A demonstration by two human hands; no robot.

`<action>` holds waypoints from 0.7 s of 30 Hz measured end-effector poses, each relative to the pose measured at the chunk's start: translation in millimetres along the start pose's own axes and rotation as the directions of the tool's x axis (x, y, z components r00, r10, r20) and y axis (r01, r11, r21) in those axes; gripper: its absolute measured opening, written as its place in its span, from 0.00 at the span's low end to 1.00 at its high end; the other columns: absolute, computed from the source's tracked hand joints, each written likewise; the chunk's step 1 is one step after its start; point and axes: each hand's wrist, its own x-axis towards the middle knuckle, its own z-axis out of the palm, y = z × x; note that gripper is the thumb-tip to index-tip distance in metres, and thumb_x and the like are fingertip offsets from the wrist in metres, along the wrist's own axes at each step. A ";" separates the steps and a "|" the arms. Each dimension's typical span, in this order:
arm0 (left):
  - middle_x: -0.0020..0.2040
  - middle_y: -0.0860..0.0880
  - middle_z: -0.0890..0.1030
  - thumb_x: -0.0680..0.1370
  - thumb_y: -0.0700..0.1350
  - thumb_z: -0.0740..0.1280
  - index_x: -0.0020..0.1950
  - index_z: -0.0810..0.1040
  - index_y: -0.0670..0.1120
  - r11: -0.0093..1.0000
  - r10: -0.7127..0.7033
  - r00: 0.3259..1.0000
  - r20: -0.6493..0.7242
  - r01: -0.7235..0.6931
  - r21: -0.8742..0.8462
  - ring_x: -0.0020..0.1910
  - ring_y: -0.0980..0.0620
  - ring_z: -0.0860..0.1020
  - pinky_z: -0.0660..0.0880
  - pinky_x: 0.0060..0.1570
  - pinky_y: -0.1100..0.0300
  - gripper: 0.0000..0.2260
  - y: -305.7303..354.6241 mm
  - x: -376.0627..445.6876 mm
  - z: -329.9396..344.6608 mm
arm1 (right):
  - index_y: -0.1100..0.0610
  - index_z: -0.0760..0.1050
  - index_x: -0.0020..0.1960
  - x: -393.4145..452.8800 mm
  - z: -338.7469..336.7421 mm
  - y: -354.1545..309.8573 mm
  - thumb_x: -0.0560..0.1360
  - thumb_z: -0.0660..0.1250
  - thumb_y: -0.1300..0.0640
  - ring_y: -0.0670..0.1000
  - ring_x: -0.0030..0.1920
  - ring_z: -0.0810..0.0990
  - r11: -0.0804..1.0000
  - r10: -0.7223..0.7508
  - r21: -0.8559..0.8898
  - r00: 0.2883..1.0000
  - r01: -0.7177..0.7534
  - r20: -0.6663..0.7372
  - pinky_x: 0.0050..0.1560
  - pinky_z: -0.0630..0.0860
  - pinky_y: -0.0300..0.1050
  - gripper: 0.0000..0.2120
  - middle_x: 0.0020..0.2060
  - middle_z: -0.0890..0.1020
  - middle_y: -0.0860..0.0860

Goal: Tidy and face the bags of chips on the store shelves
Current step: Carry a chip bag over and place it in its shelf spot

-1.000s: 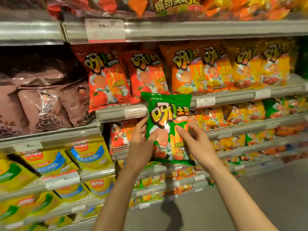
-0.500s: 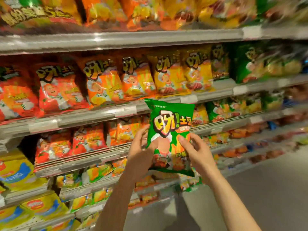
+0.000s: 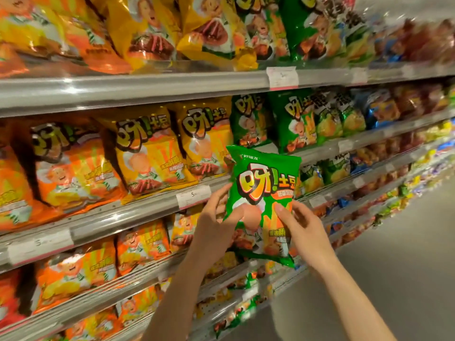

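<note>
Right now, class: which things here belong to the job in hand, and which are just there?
In the job:
- green bag, held in both hands: left hand, right hand
- green bags on the shelf, up and right of it

Just there:
- yellow bags
- price tag
- floor

A green chip bag (image 3: 262, 190) stands upright, front facing out, before shelved orange (image 3: 73, 168), yellow (image 3: 147, 153) and green bags (image 3: 293, 119).

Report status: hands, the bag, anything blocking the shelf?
Left hand and right hand both grip the green chip bag, upright, label out. Matching green bags shelved up right. Nothing in the way.
</note>
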 end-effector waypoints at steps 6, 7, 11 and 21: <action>0.67 0.60 0.76 0.77 0.53 0.69 0.73 0.68 0.63 0.997 0.043 0.999 -0.023 -0.042 0.071 0.63 0.61 0.76 0.75 0.61 0.58 0.25 -1.7 89.4 45.1 | 0.54 0.74 0.67 97.4 -38.7 -3.3 0.72 0.69 0.35 0.42 0.54 0.83 0.998 -0.068 0.012 0.998 0.067 0.021 0.51 0.78 0.34 0.32 0.57 0.84 0.48; 0.65 0.63 0.76 0.78 0.51 0.69 0.74 0.67 0.60 0.993 0.071 0.997 -0.034 -0.067 0.101 0.61 0.66 0.76 0.74 0.59 0.65 0.25 0.6 99.0 49.4 | 0.52 0.74 0.68 111.7 -42.0 -0.9 0.69 0.69 0.30 0.45 0.59 0.81 0.997 -0.082 0.006 0.996 0.082 0.016 0.59 0.78 0.41 0.36 0.59 0.82 0.48; 0.62 0.63 0.78 0.78 0.53 0.69 0.73 0.68 0.60 0.989 0.108 0.990 -0.091 -0.098 0.113 0.56 0.69 0.77 0.75 0.47 0.74 0.24 10.1 133.3 65.6 | 0.52 0.73 0.69 162.9 -53.2 -3.9 0.68 0.70 0.29 0.48 0.63 0.75 0.993 -0.095 0.078 0.995 0.093 0.017 0.59 0.71 0.41 0.39 0.61 0.78 0.47; 0.61 0.62 0.78 0.77 0.55 0.69 0.70 0.71 0.59 0.978 0.162 0.916 -0.367 -0.099 0.183 0.56 0.67 0.78 0.79 0.54 0.64 0.22 22.3 180.8 120.1 | 0.41 0.71 0.47 262.8 -90.4 -12.2 0.78 0.68 0.46 0.28 0.36 0.76 0.982 -0.191 0.057 0.937 0.182 0.292 0.37 0.68 0.20 0.06 0.36 0.76 0.32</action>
